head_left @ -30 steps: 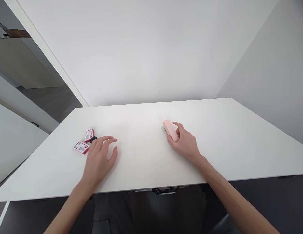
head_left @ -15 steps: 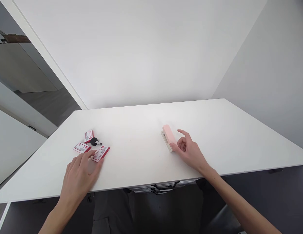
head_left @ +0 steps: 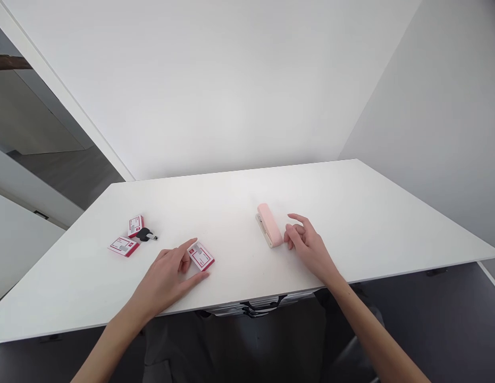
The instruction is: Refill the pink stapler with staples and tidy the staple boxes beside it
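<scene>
My left hand (head_left: 165,279) has a small white-and-red staple box (head_left: 201,256) between thumb and index finger, at the table's near middle-left. A pink stapler (head_left: 270,225) with a pale base lies to the right of that box. Just right of the stapler is my right hand (head_left: 309,247), holding nothing; its index finger reaches out while the other fingers curl loosely. Two more staple boxes, one farther back (head_left: 135,225) and one nearer (head_left: 123,246), lie at the left. Beside them rests a small black-and-silver object (head_left: 147,234), perhaps a USB stick.
The white table (head_left: 231,205) meets a white wall (head_left: 231,96) at the back. Dark drawer handles (head_left: 263,307) show below its front edge. A doorway with grey floor (head_left: 83,175) lies beyond the left side.
My left hand has moved right with one staple box, away from the other two, and the box has turned. My right thumb has come off the stapler. The view has shifted slightly.
</scene>
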{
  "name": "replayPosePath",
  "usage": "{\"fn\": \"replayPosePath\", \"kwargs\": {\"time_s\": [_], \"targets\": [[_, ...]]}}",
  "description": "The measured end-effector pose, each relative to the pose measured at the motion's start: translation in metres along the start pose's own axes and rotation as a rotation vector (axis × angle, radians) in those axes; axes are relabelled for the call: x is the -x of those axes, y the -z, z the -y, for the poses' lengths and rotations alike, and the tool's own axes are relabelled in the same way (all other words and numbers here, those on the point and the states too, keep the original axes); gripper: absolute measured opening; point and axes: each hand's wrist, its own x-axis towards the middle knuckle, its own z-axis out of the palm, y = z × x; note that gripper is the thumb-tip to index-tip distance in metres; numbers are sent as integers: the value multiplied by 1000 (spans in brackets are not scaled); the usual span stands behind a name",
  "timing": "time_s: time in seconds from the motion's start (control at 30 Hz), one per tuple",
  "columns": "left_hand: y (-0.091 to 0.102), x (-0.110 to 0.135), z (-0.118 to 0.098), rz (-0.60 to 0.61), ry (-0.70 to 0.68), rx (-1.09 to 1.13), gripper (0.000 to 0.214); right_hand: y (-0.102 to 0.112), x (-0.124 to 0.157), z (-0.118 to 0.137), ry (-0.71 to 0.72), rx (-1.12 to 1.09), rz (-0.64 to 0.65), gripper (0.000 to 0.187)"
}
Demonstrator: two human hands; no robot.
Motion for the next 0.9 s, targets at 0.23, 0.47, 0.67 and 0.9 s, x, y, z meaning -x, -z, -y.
{"fn": "replayPosePath", "kwargs": {"time_s": [0.23, 0.47, 0.67, 0.9], "targets": [[5, -10, -17, 16, -56, 17, 64, -1, 1, 0, 12, 36, 26, 49], [-11, -39, -47, 24, -242, 71, 62, 1, 1, 4, 23, 97, 85, 46], [-30, -70, -71, 63, -375, 88, 64, 0, 0, 5, 34, 113, 95, 45], [-42, -86, -86, 77, -476, 112, 56, 0, -1, 5, 55, 167, 114, 42]]}}
